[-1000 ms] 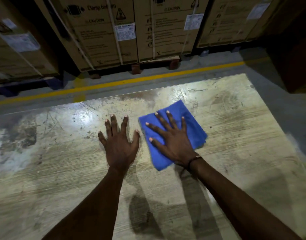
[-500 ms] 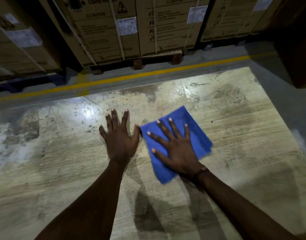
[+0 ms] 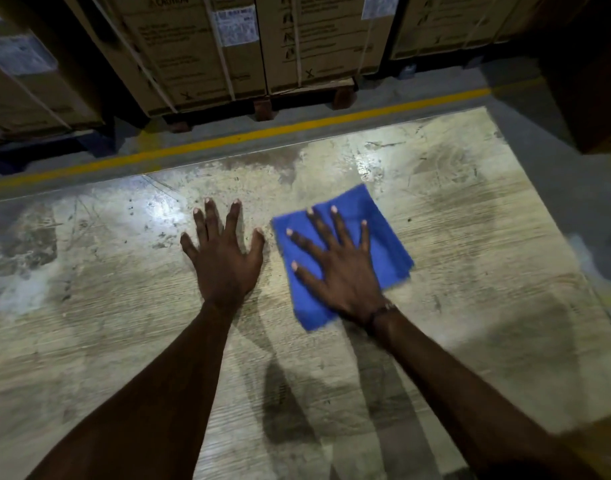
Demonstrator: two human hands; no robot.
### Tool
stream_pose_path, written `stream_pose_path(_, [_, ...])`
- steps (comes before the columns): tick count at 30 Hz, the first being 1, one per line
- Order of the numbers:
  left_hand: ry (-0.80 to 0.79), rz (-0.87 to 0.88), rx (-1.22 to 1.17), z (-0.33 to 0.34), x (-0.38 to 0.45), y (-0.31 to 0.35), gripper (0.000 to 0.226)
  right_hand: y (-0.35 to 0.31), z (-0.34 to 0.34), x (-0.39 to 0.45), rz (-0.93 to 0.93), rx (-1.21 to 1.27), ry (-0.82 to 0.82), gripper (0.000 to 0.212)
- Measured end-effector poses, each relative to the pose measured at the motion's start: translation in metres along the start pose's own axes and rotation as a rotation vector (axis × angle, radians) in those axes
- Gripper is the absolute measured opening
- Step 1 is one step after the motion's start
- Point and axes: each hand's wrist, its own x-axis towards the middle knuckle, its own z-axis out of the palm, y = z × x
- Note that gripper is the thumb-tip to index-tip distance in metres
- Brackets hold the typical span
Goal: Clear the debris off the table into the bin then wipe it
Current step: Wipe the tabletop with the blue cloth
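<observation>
Cloth [image 3: 383, 237] — soft, light, bunching easily — is lying under the right hand [image 3: 342, 268], fingers splayed flat pressing its middle; left hand [image 3: 224, 258] is resting open-fingered on the table [image 3: 470, 306].

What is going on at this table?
A person is wiping a worn, stained table. Their right hand presses flat, fingers spread, on a folded blue cloth, while the left hand rests flat on the bare tabletop beside it. No loose debris or bin shows in this view. Cardboard boxes stand behind a yellow floor line.
</observation>
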Motion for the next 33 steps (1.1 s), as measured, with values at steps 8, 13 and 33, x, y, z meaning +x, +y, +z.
stream_pose_path(8, [0.039, 0.010, 0.049, 0.001, -0.001, 0.002, 0.071, 0.086, -0.009, 0.027, 0.285, 0.010, 0.032, 0.064])
stream_pose_path(13, [0.013, 0.012, 0.004, 0.000, -0.001, -0.001, 0.071, 0.011, 0.006, 0.024, 0.215, -0.003, 0.064, 0.064])
stream_pose_path(33, [-0.012, 0.001, -0.003, 0.000, -0.002, -0.001, 0.068, -0.024, -0.007, -0.124, 0.090, 0.082, 0.029, 0.060])
